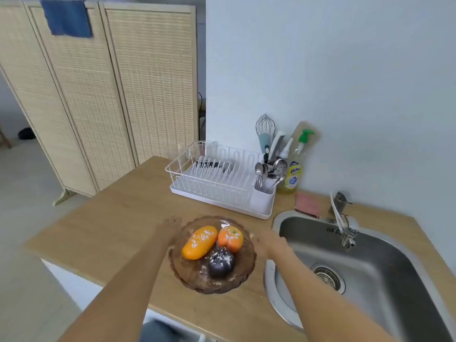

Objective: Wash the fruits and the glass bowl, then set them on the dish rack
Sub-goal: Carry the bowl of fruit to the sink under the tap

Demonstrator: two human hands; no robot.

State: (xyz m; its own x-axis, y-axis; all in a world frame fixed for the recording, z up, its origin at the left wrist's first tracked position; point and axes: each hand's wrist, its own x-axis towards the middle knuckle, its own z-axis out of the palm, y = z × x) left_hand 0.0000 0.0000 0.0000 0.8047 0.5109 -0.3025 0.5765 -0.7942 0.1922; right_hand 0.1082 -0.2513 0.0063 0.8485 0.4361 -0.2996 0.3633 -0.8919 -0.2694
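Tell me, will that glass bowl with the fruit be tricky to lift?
Probably heavy and breakable: the glass bowl looks thick. Its three loose fruits may roll if it tilts. The left hand and right hand flank it, suggesting a steadier two-sided lift.

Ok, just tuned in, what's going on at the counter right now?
A person has both hands at a brown glass bowl on the wooden counter, the left hand at its left rim and the right hand at its right rim. Whether they grip it yet is hard to tell. Inside lie a mango, an orange fruit and a dark plum, all flecked with white bits. The sink sits just right; the dish rack behind holds no fruit.
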